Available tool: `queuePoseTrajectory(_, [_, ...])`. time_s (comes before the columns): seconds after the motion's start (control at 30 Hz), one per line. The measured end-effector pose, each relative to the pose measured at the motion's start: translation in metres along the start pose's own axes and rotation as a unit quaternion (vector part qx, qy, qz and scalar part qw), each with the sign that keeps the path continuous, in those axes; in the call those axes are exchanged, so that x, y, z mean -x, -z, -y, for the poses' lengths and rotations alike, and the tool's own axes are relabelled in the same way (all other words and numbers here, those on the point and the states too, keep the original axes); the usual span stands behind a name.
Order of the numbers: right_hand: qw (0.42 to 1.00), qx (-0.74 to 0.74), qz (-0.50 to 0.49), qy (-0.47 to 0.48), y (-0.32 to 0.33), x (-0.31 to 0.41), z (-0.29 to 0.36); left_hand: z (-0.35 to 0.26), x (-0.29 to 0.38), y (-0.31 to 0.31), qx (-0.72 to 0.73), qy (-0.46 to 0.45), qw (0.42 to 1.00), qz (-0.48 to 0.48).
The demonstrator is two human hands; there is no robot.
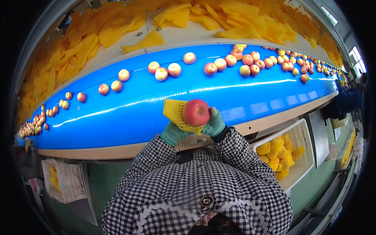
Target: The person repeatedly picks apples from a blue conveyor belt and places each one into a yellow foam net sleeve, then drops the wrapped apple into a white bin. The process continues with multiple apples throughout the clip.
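A red apple (196, 112) is held in front of me, above the near edge of the blue conveyor belt (132, 114). My right hand (213, 123), in a green glove, grips the apple's right side. My left hand (174, 133), also gloved in green, holds a yellow foam net sleeve (176, 113). The sleeve lies against the left side and underside of the apple, whose top is uncovered. Most of the left fingers are hidden behind the net. Many loose apples (174, 70) rest on the belt beyond my hands.
Yellow foam nets (241, 17) lie heaped on a shelf (188, 34) behind the belt. A white crate (308, 152) with net-wrapped fruit stands at lower right; a lined crate (79, 182) stands at lower left. A person in dark clothing (349, 98) is at the far right, another at the far left.
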State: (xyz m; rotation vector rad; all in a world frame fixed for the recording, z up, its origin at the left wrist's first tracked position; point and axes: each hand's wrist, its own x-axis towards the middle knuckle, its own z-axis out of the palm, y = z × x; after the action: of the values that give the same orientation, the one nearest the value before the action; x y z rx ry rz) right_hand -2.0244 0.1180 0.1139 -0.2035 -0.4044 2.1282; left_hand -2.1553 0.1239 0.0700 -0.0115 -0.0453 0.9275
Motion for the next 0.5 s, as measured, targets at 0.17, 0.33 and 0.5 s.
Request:
queuePoseTrajectory(0.17, [0.999, 0.037, -0.016, 0.007, 0.001, 0.009, -0.01, -0.041, 0.014, -0.002, -0.105, -0.044, 0.988, -0.104])
queuePoseTrajectory(0.33, [0.846, 0.496, -0.161, 0.108, -0.01, -0.003, -0.019, -0.061, 0.044, -0.036, -0.345, -0.184, 0.912, -0.125])
queuePoseTrajectory(0.5, [0.858, 0.427, -0.122, 0.26, -0.007, -0.015, -0.043, -0.05, 0.064, -0.062, -0.76, -0.215, 0.61, 0.068])
